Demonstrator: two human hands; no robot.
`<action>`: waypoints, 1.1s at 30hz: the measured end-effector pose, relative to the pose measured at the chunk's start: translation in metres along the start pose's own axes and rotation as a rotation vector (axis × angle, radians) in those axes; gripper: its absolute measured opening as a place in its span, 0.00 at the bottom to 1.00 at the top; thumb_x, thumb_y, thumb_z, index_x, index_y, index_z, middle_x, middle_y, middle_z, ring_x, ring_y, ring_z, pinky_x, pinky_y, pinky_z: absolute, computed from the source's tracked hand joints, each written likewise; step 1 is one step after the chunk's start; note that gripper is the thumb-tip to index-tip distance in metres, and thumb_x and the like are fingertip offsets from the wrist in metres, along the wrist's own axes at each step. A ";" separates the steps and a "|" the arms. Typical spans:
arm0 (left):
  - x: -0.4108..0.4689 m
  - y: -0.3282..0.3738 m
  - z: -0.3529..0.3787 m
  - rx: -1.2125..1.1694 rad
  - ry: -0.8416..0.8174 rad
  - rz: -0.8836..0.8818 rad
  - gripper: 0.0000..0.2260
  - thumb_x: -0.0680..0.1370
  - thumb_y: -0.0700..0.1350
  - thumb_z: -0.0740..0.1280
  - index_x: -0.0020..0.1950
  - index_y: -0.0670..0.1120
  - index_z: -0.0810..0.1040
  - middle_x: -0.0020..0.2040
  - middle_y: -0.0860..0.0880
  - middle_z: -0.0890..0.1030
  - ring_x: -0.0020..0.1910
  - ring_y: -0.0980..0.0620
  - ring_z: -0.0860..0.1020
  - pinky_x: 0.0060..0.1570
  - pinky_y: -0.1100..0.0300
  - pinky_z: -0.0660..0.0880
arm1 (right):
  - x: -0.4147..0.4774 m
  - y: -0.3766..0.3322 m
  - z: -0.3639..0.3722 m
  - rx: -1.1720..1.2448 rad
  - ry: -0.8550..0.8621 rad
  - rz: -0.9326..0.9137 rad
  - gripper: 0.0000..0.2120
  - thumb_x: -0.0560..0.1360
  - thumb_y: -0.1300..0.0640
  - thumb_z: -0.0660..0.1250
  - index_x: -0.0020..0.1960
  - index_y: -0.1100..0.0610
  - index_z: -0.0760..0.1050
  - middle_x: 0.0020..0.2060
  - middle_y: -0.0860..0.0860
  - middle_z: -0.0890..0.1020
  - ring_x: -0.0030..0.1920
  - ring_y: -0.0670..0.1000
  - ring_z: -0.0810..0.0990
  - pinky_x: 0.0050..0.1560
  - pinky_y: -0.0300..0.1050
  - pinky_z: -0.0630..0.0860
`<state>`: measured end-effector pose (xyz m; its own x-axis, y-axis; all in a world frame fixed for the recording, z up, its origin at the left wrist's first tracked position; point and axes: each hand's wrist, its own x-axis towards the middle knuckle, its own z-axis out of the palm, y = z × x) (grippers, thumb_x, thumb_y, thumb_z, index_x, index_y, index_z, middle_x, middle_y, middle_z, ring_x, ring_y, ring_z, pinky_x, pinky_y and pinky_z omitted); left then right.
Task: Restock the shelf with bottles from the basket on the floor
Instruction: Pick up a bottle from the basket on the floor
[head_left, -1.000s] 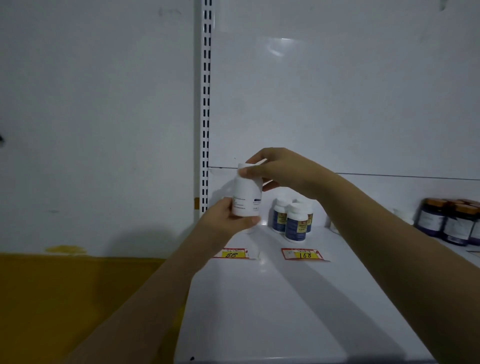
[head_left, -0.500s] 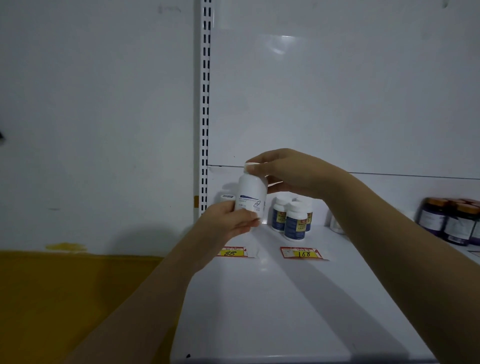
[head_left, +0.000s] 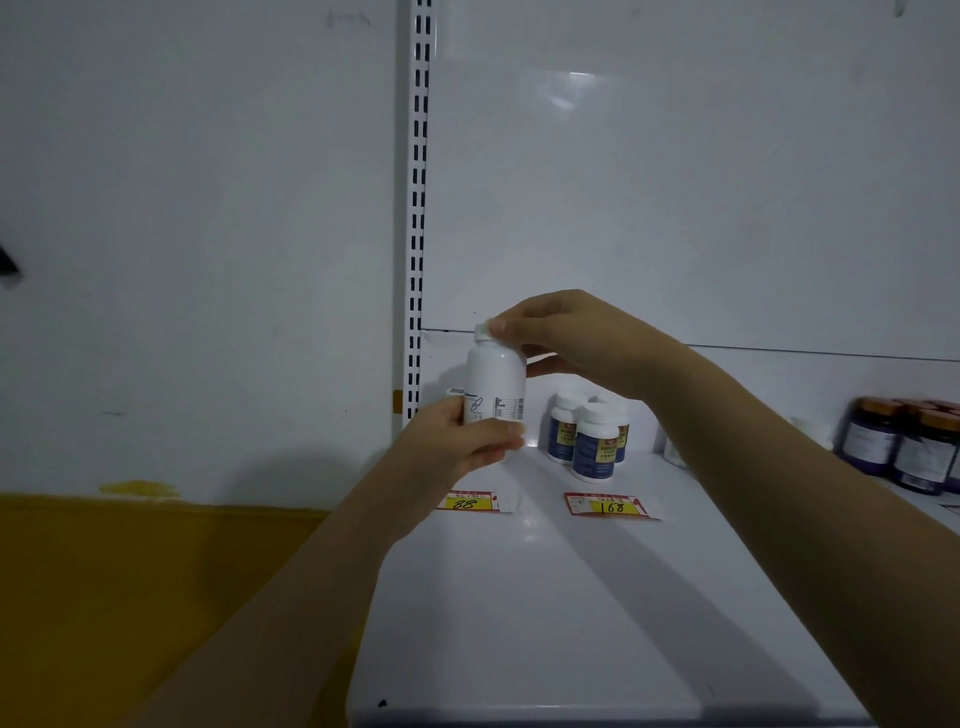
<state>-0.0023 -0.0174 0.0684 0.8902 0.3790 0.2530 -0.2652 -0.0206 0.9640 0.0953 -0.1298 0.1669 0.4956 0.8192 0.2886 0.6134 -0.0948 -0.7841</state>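
I hold a white bottle (head_left: 495, 376) upright above the back left of the white shelf (head_left: 571, 597). My left hand (head_left: 457, 441) grips its lower part from below. My right hand (head_left: 561, 338) pinches its white cap from above. The bottle's label with a barcode faces me. The basket is out of view.
A small group of white bottles with blue and yellow labels (head_left: 589, 436) stands at the back of the shelf. Dark jars with orange lids (head_left: 909, 444) stand at the right edge. Price tags marked 88 (head_left: 465, 502) and 168 (head_left: 608, 505) lie on the shelf. A slotted upright (head_left: 415, 208) rises at the left.
The bottle has been turned in my hands, so the barcode side of the label now faces me. Both hands stay in about the same place.
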 end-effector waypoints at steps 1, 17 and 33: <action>0.002 -0.001 0.000 0.055 0.023 0.023 0.10 0.72 0.40 0.71 0.50 0.49 0.75 0.54 0.44 0.79 0.55 0.47 0.79 0.51 0.59 0.79 | 0.001 0.000 0.001 -0.018 0.029 -0.004 0.12 0.74 0.48 0.67 0.52 0.56 0.78 0.46 0.46 0.82 0.44 0.45 0.82 0.36 0.30 0.77; 0.011 0.000 -0.002 0.511 0.121 0.083 0.19 0.71 0.48 0.73 0.58 0.50 0.72 0.53 0.52 0.78 0.50 0.53 0.77 0.41 0.66 0.73 | 0.003 -0.003 0.003 -0.295 0.027 0.038 0.19 0.74 0.48 0.68 0.59 0.58 0.75 0.54 0.53 0.80 0.50 0.50 0.81 0.47 0.40 0.81; 0.011 0.002 -0.036 1.574 0.104 -0.106 0.21 0.76 0.60 0.63 0.58 0.45 0.72 0.47 0.48 0.73 0.46 0.51 0.72 0.45 0.58 0.70 | 0.006 0.001 0.019 -0.745 0.064 0.054 0.19 0.76 0.51 0.67 0.62 0.62 0.74 0.57 0.57 0.78 0.54 0.53 0.76 0.54 0.47 0.77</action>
<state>-0.0065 0.0204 0.0697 0.8330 0.4990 0.2389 0.4875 -0.8662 0.1095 0.0874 -0.1147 0.1570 0.5576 0.7703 0.3095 0.8300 -0.5104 -0.2250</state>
